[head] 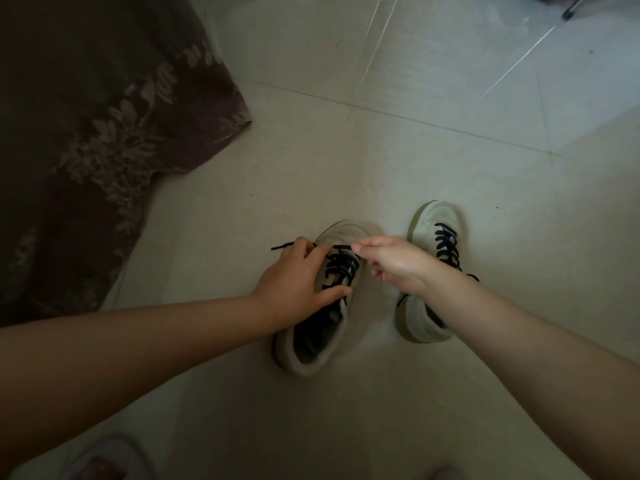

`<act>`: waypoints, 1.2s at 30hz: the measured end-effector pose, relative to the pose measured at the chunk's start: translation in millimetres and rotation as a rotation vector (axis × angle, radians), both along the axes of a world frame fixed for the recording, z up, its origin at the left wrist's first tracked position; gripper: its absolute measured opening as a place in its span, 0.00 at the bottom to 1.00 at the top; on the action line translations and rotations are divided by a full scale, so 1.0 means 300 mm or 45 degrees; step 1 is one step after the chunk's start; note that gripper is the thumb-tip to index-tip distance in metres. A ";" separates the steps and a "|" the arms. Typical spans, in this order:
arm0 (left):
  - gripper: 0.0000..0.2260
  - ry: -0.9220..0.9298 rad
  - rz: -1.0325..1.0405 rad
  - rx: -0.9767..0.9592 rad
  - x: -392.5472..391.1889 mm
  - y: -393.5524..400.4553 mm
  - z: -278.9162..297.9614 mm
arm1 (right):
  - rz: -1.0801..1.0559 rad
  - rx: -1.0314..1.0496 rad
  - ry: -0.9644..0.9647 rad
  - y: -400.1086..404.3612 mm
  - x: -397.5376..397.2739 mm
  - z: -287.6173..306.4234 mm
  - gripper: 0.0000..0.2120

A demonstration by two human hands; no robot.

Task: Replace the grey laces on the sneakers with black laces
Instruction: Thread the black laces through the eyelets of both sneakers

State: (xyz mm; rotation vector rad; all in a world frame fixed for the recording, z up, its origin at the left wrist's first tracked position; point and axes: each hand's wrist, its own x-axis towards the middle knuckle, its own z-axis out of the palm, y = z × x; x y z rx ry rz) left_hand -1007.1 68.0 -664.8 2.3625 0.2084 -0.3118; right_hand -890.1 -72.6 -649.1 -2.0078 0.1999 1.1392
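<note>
Two pale sneakers stand on the tiled floor, toes pointing away from me. The left sneaker point(322, 337) carries a black lace point(341, 266) through its eyelets. My left hand point(294, 275) grips one end of that lace, whose tip sticks out to the left, and its thumb rests on the tongue. My right hand point(394, 263) pinches the other end of the same lace above the toe. The right sneaker point(424, 317) stands beside it, laced with black point(448, 245); my right forearm hides its middle. No grey lace shows.
A dark brown cloth with a leaf pattern point(97, 133) hangs down to the floor at the left. A slipper with a foot in it point(104, 459) shows at the bottom left. A thin furniture leg point(573, 6) stands at the top right.
</note>
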 end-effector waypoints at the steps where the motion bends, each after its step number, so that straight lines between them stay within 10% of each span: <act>1: 0.33 -0.003 -0.002 0.007 -0.001 -0.001 0.000 | -0.092 0.077 0.078 -0.010 -0.006 -0.009 0.11; 5: 0.33 -0.008 0.030 0.010 -0.003 -0.004 -0.004 | -0.027 0.117 0.077 -0.029 -0.009 -0.012 0.12; 17: 0.11 -0.182 0.093 0.101 0.064 0.034 0.007 | 0.637 -0.426 -1.064 -0.042 -0.068 0.010 0.10; 24: 0.07 -0.076 0.103 0.078 0.100 0.018 0.010 | 0.638 -0.571 -0.879 -0.007 -0.070 0.039 0.09; 30: 0.04 -0.029 0.158 -0.004 0.107 0.028 0.012 | -0.047 -0.052 -0.252 -0.036 -0.068 0.005 0.10; 36: 0.05 -0.028 0.141 0.000 0.096 0.020 0.003 | -0.242 0.154 -0.165 -0.059 -0.104 -0.057 0.07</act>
